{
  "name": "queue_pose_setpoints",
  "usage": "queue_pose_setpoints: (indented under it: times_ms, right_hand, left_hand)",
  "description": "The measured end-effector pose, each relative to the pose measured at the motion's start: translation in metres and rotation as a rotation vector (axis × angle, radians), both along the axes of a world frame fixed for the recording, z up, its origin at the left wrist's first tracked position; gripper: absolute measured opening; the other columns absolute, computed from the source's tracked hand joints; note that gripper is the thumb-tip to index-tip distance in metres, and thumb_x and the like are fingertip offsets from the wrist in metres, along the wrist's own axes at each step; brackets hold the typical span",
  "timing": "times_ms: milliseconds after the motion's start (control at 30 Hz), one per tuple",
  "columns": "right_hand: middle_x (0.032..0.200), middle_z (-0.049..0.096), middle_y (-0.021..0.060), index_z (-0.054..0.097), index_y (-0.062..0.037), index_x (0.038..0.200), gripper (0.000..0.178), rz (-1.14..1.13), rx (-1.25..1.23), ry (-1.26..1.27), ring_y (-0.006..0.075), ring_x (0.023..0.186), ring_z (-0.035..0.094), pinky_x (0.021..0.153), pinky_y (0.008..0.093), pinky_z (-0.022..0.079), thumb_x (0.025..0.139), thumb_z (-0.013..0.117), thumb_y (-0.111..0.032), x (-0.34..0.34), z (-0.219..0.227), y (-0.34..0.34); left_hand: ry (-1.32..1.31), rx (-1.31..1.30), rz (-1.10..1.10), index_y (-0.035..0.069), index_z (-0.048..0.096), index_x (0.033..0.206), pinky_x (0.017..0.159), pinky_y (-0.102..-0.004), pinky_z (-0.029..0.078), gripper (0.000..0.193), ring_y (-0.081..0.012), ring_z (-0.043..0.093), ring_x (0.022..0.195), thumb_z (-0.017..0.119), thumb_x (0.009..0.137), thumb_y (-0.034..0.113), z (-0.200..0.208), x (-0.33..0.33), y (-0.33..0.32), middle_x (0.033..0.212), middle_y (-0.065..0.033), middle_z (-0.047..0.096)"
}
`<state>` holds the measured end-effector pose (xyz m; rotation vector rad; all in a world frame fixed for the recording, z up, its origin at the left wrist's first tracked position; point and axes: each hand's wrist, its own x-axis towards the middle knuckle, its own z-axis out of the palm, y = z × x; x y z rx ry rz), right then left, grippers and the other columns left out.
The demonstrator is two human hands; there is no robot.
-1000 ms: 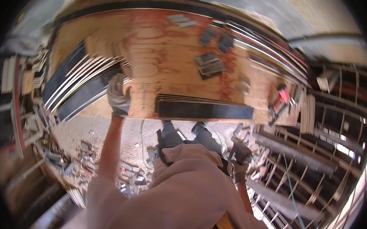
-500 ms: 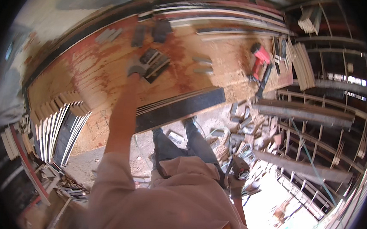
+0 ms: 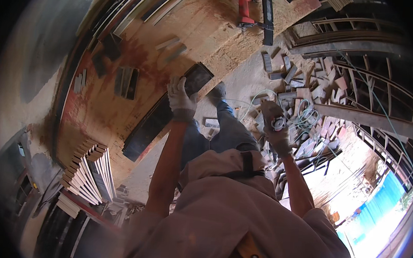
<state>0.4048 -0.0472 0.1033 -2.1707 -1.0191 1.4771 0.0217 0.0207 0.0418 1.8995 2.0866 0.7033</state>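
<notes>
R hand [image 3: 277, 139], gloved, fingers closed round a dark tool [image 3: 271, 114] w/ a round face, held out over the floor [image 3: 243, 78]. L hand [image 3: 182, 100], gloved too, lies over a long dark strip [image 3: 149, 129] by the bench [image 3: 206, 47] edge; fingers slightly parted, pointing away from the body, can't tell if gripping or just resting. Dark surface shows on both sides of L hand, past the fingers to the R & down-L of the wrist; can't tell if 1 pc or 2. Legs [image 3: 232, 127] btwn the hands, one shoe [image 3: 216, 93] just R of L fingers.

Beyond L fingers, on bench: thin slats [image 3: 167, 43]; farther L, dark blocks [image 3: 132, 83], then dark pcs [image 3: 111, 46] & small grey bits [image 3: 80, 82]. Red nail gun [image 3: 243, 10] well beyond L fingers, to the R. Long lengths [image 3: 167, 2] at bench's back edge. Board stack [image 3: 90, 169], pale-edged, well down-L of L fingers. Offcuts [image 3: 290, 73] heaped on floor, up-R of R fingers. Wood rack [image 3: 353, 47] past those; blue sheet [image 3: 382, 199] far R, nr glare.
</notes>
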Motion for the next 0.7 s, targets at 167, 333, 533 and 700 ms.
queue_pose_setpoints:
  times_ms: [167, 333, 533, 700]
  right_hand:
    - [0.080, 0.072, 0.0134, 0.069, -0.0005, 0.096, 0.040, 0.181, 0.159, -0.125, 0.0271, 0.078, 0.074, 0.067, 0.0402, 0.058, 0.072, 0.084, -0.028, -0.013, -0.002, 0.025]
    - [0.088, 0.073, 0.0197, 0.071, -0.0049, 0.103, 0.042, 0.318, 0.137, -0.179, 0.0371, 0.089, 0.073, 0.072, 0.0435, 0.058, 0.071, 0.084, -0.029, -0.032, 0.014, 0.046]
    - [0.090, 0.073, 0.0206, 0.070, -0.0062, 0.107, 0.038, 0.408, 0.135, -0.056, 0.0378, 0.092, 0.072, 0.072, 0.0434, 0.058, 0.074, 0.080, -0.023, -0.045, 0.015, 0.063]
    - [0.091, 0.073, 0.0207, 0.068, -0.0070, 0.111, 0.041, 0.465, 0.181, -0.095, 0.0388, 0.091, 0.071, 0.072, 0.0436, 0.058, 0.074, 0.079, -0.023, -0.057, 0.012, 0.069]
  left_hand:
    - [0.010, -0.069, -0.003, 0.002, 0.048, 0.142, 0.119, -0.0548, 0.029, 0.085, -0.0405, 0.043, 0.139, 0.085, 0.069, 0.023, -0.007, 0.007, 0.002, 0.144, -0.0220, 0.051]
    - [0.012, -0.059, 0.024, 0.002, 0.048, 0.142, 0.119, -0.0537, 0.030, 0.081, -0.0405, 0.042, 0.140, 0.083, 0.072, 0.024, -0.003, 0.013, 0.000, 0.146, -0.0229, 0.050]
    - [0.051, -0.126, 0.025, 0.001, 0.048, 0.142, 0.118, -0.0527, 0.031, 0.081, -0.0401, 0.043, 0.140, 0.083, 0.072, 0.024, -0.003, 0.013, 0.002, 0.146, -0.0228, 0.050]
    - [0.064, -0.146, 0.017, 0.001, 0.049, 0.141, 0.117, -0.0525, 0.032, 0.083, -0.0396, 0.044, 0.139, 0.084, 0.070, 0.022, -0.003, 0.010, 0.003, 0.145, -0.0229, 0.051]
